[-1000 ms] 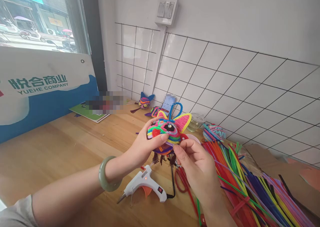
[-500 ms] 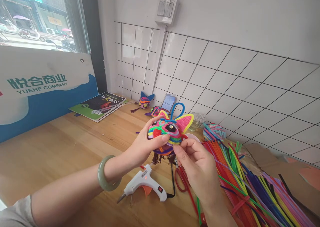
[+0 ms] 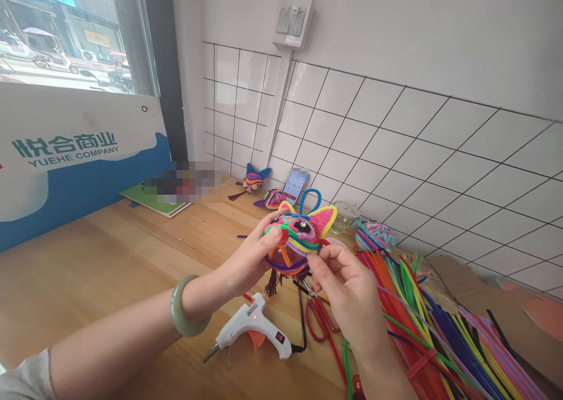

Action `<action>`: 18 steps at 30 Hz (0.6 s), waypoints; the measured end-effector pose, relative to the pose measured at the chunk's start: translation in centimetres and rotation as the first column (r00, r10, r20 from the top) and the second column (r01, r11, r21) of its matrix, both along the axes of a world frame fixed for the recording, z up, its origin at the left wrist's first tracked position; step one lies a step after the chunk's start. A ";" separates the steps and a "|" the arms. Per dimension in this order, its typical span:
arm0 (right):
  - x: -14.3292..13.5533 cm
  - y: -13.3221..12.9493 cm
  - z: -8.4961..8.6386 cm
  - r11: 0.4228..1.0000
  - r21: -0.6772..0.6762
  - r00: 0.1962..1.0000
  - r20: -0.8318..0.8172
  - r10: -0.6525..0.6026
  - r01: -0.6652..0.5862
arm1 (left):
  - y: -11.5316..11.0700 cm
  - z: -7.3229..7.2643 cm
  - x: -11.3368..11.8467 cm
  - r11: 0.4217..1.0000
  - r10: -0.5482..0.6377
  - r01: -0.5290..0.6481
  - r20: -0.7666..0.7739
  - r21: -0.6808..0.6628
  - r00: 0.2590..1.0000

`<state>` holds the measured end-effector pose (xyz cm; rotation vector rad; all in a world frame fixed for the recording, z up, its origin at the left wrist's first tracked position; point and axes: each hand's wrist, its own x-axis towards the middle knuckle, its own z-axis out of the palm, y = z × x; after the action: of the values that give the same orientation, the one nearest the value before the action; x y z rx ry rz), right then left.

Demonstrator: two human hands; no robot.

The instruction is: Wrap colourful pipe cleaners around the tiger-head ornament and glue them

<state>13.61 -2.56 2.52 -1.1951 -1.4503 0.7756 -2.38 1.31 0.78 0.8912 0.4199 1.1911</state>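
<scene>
A colourful cat-faced ornament (image 3: 303, 227) with pink, yellow-edged ears, a blue loop on top and dark tassels below is held above the wooden table. My left hand (image 3: 253, 250) is wrapped round its left side, thumb on the front. My right hand (image 3: 347, 277) pinches at its lower right edge, where a bit of red shows by the fingers. Below lies a white glue gun (image 3: 253, 326) with a small red light lit. Red-handled scissors (image 3: 317, 318) rest just right of it, partly behind my right hand.
Bundled coloured pipe cleaners (image 3: 422, 329) spread across the right. Along the wall stand two finished ornaments (image 3: 254, 180), a phone (image 3: 295, 186), a glass jar (image 3: 344, 216) and a light-blue fuzzy piece (image 3: 373, 236). A booklet (image 3: 169, 197) lies back left.
The ornament has tilted and dropped slightly, showing more of its orange and purple underside. My left thumb has moved left and up across its front. More of the scissors shows.
</scene>
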 end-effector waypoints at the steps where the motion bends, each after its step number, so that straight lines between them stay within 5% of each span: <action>1: 0.0 0.0 0.0 1.000 -0.005 1.000 -0.005 0.010 -0.010 | 0.0 0.0 0.0 1.000 0.006 -0.006 -0.001 0.004 1.000; 18: -0.1 0.1 -0.6 0.998 -0.048 0.999 0.016 0.043 -0.042 | 0.0 0.1 0.3 0.995 0.096 -0.094 -0.106 0.020 0.990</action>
<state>13.51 -2.42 1.95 -1.2122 -1.4827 0.8350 -2.11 1.35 0.83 0.9597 0.5461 1.2383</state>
